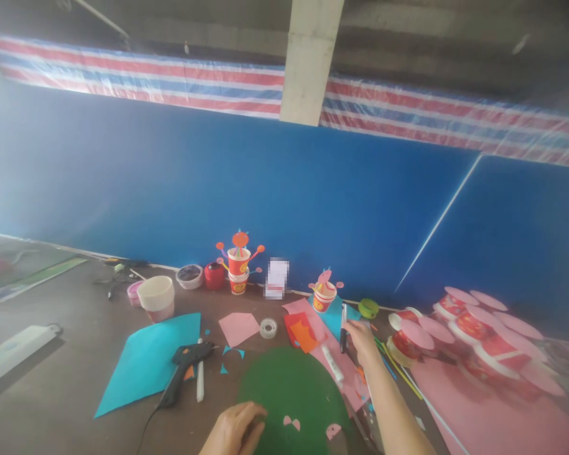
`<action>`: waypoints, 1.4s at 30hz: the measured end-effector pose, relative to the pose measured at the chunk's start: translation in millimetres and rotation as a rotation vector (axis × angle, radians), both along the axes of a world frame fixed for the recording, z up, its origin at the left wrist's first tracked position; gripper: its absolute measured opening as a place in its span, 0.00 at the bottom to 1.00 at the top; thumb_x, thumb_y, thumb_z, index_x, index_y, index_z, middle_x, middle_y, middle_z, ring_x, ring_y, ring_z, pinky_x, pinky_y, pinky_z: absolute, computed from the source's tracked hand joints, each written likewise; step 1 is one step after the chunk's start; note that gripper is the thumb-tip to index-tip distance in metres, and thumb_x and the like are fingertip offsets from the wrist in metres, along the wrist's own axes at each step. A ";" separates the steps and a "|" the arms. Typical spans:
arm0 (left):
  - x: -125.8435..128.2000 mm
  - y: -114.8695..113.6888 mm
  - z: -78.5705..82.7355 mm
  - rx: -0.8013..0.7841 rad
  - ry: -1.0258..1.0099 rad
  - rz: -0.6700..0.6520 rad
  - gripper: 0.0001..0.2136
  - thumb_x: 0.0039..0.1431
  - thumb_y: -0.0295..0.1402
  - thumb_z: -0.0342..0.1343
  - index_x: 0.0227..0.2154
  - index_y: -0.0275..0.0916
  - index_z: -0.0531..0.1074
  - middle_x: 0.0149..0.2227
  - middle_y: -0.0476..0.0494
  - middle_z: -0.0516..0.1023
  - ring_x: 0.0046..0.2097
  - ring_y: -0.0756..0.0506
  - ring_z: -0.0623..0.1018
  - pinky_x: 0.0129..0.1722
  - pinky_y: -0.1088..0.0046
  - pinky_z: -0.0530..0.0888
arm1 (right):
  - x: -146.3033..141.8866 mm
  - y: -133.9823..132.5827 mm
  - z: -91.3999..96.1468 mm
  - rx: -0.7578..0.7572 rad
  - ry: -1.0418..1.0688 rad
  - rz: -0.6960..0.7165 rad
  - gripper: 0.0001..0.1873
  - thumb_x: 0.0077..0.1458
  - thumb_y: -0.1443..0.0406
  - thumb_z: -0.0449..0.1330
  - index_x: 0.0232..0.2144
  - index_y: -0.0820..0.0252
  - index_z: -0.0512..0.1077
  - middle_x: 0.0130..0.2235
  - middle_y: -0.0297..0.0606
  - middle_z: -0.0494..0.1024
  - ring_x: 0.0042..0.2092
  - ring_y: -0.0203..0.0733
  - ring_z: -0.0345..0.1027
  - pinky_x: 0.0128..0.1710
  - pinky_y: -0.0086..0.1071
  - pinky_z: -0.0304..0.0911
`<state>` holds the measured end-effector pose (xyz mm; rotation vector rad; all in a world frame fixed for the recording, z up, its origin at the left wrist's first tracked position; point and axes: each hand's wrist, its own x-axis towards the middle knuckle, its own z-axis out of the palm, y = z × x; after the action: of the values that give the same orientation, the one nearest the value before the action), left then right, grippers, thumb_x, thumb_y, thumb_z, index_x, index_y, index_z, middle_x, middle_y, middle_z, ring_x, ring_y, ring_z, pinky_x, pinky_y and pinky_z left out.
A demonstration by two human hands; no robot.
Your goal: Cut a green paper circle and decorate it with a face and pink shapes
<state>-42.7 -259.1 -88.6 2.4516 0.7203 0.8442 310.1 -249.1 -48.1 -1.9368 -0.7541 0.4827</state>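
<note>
Marker: black marker (343, 327) in the right hand (361, 338), lower centre-right of frame, above the pink paper (334, 354).
Long axis: near upright in frame, tip toward the blue wall.
Right grip: closed around the marker's lower end.
Left hand (234, 430): bottom centre, fingers curled, pressing the green sheet (289, 392) on the table; well apart from the marker.

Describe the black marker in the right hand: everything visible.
The black marker is a slim dark pen with a paler tip end at the top. It stands nearly upright, leaning slightly, with its upper end near the decorated paper cup. The right hand grips its lower half from the right, above pink paper. Whether it is capped is too blurred to tell.
</note>
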 end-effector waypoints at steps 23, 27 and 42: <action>-6.6 -4.8 12.7 -0.345 -0.119 -0.161 0.15 0.62 0.42 0.45 0.44 0.38 0.65 0.27 0.46 0.72 0.29 0.49 0.70 0.30 0.77 0.66 | -149.0 -44.9 129.1 0.282 0.501 0.666 0.15 0.43 0.60 0.67 0.33 0.60 0.71 0.25 0.29 0.70 0.22 0.32 0.63 0.21 0.26 0.60; -4.3 -14.3 43.5 -0.576 -0.213 -0.340 0.27 0.55 0.54 0.50 0.47 0.35 0.64 0.33 0.42 0.72 0.32 0.48 0.70 0.32 0.75 0.66 | -187.1 -68.5 72.5 0.244 0.477 0.682 0.15 0.46 0.57 0.64 0.33 0.60 0.69 0.28 0.31 0.71 0.28 0.36 0.66 0.26 0.27 0.61; 11.1 -35.9 45.5 -0.812 -0.146 -0.245 0.23 0.53 0.52 0.54 0.39 0.36 0.73 0.30 0.46 0.72 0.30 0.48 0.68 0.31 0.74 0.68 | -185.1 -95.5 44.3 0.158 0.300 0.586 0.23 0.42 0.46 0.62 0.31 0.59 0.72 0.29 0.37 0.74 0.33 0.43 0.70 0.35 0.33 0.65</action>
<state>-31.6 -295.0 -43.2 1.6836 0.5455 0.4893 125.0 -344.6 -3.8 -1.4339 -1.1215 1.0100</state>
